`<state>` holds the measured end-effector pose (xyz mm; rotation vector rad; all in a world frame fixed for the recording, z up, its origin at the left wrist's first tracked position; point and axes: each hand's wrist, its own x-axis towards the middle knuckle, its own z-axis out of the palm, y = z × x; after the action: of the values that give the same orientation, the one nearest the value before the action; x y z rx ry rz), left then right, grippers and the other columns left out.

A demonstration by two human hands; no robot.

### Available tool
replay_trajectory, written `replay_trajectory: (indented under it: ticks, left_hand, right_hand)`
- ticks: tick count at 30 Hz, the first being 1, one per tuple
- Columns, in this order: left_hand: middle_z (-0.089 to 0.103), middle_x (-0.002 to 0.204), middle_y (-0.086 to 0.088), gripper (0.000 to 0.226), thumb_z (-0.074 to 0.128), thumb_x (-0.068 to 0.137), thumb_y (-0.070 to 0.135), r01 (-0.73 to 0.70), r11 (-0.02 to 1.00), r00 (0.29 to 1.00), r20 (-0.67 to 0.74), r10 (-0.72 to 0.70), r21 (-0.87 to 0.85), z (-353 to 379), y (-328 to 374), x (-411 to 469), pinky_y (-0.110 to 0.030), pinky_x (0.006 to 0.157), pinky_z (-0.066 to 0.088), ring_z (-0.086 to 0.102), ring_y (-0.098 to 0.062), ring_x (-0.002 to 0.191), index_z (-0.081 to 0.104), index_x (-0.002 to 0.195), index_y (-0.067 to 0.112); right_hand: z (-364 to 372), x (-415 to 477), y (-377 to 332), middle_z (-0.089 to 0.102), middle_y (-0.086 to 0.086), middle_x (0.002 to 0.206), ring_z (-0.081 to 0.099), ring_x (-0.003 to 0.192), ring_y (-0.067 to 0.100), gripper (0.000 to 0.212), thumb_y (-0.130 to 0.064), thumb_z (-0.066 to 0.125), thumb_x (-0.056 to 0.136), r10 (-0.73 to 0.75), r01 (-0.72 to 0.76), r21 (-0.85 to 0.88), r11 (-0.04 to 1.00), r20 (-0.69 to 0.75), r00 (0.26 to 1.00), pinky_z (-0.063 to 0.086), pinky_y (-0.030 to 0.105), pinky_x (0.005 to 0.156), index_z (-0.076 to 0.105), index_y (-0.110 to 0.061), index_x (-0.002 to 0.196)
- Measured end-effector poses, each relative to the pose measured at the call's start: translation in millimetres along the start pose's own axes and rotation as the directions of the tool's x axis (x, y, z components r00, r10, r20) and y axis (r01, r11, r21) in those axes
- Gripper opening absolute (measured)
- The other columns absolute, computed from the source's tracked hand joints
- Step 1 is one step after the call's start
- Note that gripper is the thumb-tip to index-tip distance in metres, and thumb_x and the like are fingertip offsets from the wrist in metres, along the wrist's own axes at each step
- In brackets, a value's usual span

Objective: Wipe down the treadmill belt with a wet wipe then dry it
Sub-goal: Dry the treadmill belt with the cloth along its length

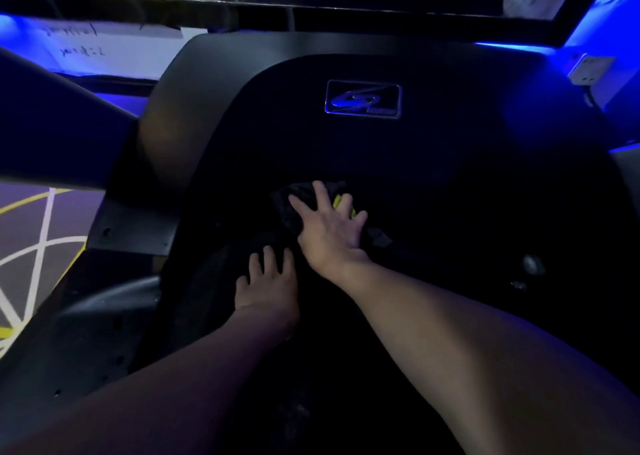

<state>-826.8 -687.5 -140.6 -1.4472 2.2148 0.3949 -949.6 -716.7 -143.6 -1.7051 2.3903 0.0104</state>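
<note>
Both forearms reach up from the bottom of the frame toward the centre. The right hand (pixel 330 228) lies palm-down with fingers spread and fairly straight, pressing flat on a cloth (pixel 294 202) rather than gripping it. The left hand (pixel 266 286) sits just below and to the left of it, also palm-down with fingers extended and slightly apart. It rests bare on the treadmill belt (pixel 433 281) and holds nothing. The two hands are close, the left fingertips nearly at the right wrist.

The cloth is dark and rumpled, with a soft, nubby look. It bunches out past the right fingers toward the upper left, and a corner pokes out at the lower right of the palm. A strip of bright yellow shows between the middle fingers. Whether it is damp cannot be told.

The belt is a matte black band running down the middle of the frame, so dark that its texture barely shows. Above it, the smooth, curved motor cover (pixel 242 84) carries a glossy rectangular logo badge (pixel 363 98) lit blue. A hard black side rail (pixel 86 333) with small holes runs along the lower left. Beyond it lies patterned floor (pixel 31 233) with white and yellow lines. A white wall socket (pixel 590 69) sits at the upper right in blue light.
</note>
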Motion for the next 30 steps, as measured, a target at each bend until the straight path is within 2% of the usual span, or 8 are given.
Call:
replay_trajectory:
  ticks: [7, 11, 14, 18, 21, 24, 27, 30]
  left_hand:
    - [-0.025, 0.157, -0.02, 0.108, 0.061, 0.091, 0.015, 0.008, 1.0, 0.999, 0.037, -0.008, 0.011, 2, 7, -2, -0.054, 0.117, 0.015, -0.013, -0.042, 0.146, -0.026, 0.145, 0.045]
    - [-0.026, 0.155, -0.026, 0.109, 0.051, 0.086, -0.006, 0.016, 0.998, 0.998, 0.058, -0.019, 0.061, -3, 16, -7, -0.058, 0.115, 0.017, -0.013, -0.047, 0.145, -0.028, 0.146, 0.041]
    - [-0.022, 0.153, -0.032, 0.109, 0.05, 0.084, -0.008, 0.015, 0.989, 0.998, 0.055, -0.023, 0.144, -4, 24, -7, -0.058, 0.114, 0.02, -0.01, -0.052, 0.143, -0.029, 0.147, 0.031]
    - [-0.008, 0.155, -0.029, 0.109, 0.06, 0.085, 0.004, -0.003, 0.976, 1.0, 0.003, 0.002, 0.216, -6, 28, -11, -0.051, 0.11, 0.029, 0.006, -0.046, 0.144, -0.025, 0.15, 0.024]
    - [0.01, 0.148, -0.017, 0.102, 0.063, 0.085, 0.015, -0.034, 0.984, 0.997, -0.061, 0.046, 0.175, -5, 18, -15, -0.044, 0.103, 0.036, 0.024, -0.034, 0.133, -0.012, 0.153, 0.026]
    - [0.021, 0.138, -0.014, 0.081, 0.066, 0.086, 0.032, -0.027, 0.997, 0.993, -0.116, 0.036, 0.079, -1, 5, -18, -0.045, 0.097, 0.039, 0.031, -0.032, 0.126, 0.013, 0.147, 0.025]
    - [0.022, 0.141, -0.015, 0.084, 0.069, 0.081, 0.053, 0.059, 0.998, 0.994, -0.095, -0.059, 0.0, -2, -6, -22, -0.049, 0.098, 0.038, 0.031, -0.035, 0.129, 0.019, 0.142, 0.023]
    - [0.021, 0.147, -0.014, 0.095, 0.069, 0.076, 0.061, 0.078, 0.994, 0.995, -0.059, -0.083, -0.073, -3, -17, -20, -0.051, 0.102, 0.036, 0.027, -0.035, 0.135, 0.016, 0.145, 0.023]
  right_hand:
    - [-6, -19, 66, -0.002, -0.005, 0.164, 0.023, 0.129, 0.037, 0.07, -0.032, 0.055, 0.095, 0.159, -0.159, 0.022, 0.987, -0.012, 0.987, 0.032, 0.054, 0.098, 0.017, -0.054, 0.15]
    - [-8, -47, 131, 0.0, -0.001, 0.164, 0.022, 0.134, 0.041, 0.07, -0.03, 0.056, 0.096, 0.3, -0.298, 0.048, 0.953, -0.071, 0.951, 0.029, 0.064, 0.104, 0.019, -0.049, 0.153]
    - [-11, -76, 179, -0.006, 0.0, 0.164, 0.019, 0.139, 0.045, 0.074, -0.028, 0.055, 0.096, 0.397, -0.403, -0.065, 0.913, -0.083, 0.914, 0.029, 0.065, 0.105, 0.013, -0.049, 0.154]
    - [-11, -103, 197, -0.004, 0.002, 0.162, 0.025, 0.132, 0.045, 0.077, -0.033, 0.058, 0.094, 0.449, -0.459, -0.139, 0.878, -0.098, 0.888, 0.036, 0.058, 0.101, 0.012, -0.048, 0.153]
    - [-13, -113, 200, 0.005, 0.006, 0.158, 0.04, 0.119, 0.04, 0.077, -0.054, 0.059, 0.091, 0.448, -0.464, -0.145, 0.874, -0.128, 0.885, 0.047, 0.042, 0.082, 0.015, -0.045, 0.153]
    - [-11, -118, 196, 0.011, 0.01, 0.156, 0.05, 0.109, 0.037, 0.077, -0.06, 0.053, 0.092, 0.461, -0.468, -0.05, 0.883, -0.102, 0.881, 0.045, 0.033, 0.066, 0.015, -0.04, 0.155]
    - [-6, -116, 178, 0.019, 0.012, 0.153, 0.059, 0.107, 0.037, 0.075, -0.061, 0.049, 0.092, 0.487, -0.479, 0.112, 0.87, -0.057, 0.871, 0.053, 0.036, 0.076, 0.019, -0.037, 0.156]
    - [-2, -113, 162, 0.022, 0.013, 0.153, 0.06, 0.109, 0.037, 0.073, -0.061, 0.045, 0.093, 0.502, -0.491, 0.181, 0.852, -0.014, 0.865, 0.053, 0.036, 0.081, 0.02, -0.036, 0.156]
